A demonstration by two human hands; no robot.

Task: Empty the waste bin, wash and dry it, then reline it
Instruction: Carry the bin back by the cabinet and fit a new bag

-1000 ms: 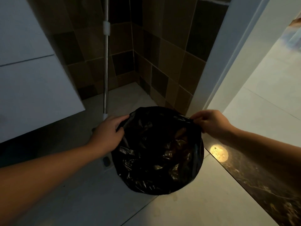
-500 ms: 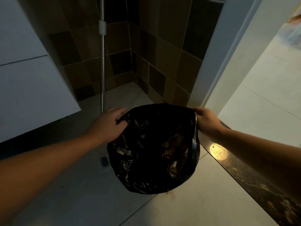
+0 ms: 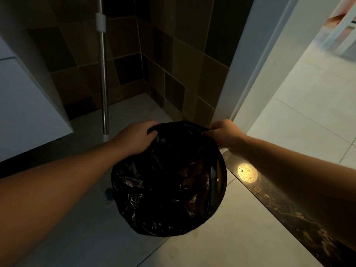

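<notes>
1. A black bin bag [image 3: 167, 182] hangs in the middle of the head view, held up above the pale tiled floor [image 3: 221, 245] in a dim bathroom corner.
2. The bag is glossy and heavily crumpled, with small bright creases catching light on its lower left. It bulges into a round shape, and its top edge is stretched between the two hands.
3. Brownish patches show through or on the plastic towards the right of the bag; what they are cannot be told.
4. The left hand [image 3: 135, 137] grips the top edge at the left, fingers curled round the plastic.
5. The right hand [image 3: 224, 133] pinches the top edge at the right, fingers closed on it.
6. A metal pole [image 3: 104, 83] stands upright behind the left hand, against the brown tiled wall [image 3: 183, 78].
7. A white cabinet [image 3: 25, 105] fills the left side.
8. A dark marble threshold [image 3: 285, 211] runs along the right, carrying a round spot of light [image 3: 247, 172] just beside the bag.
</notes>
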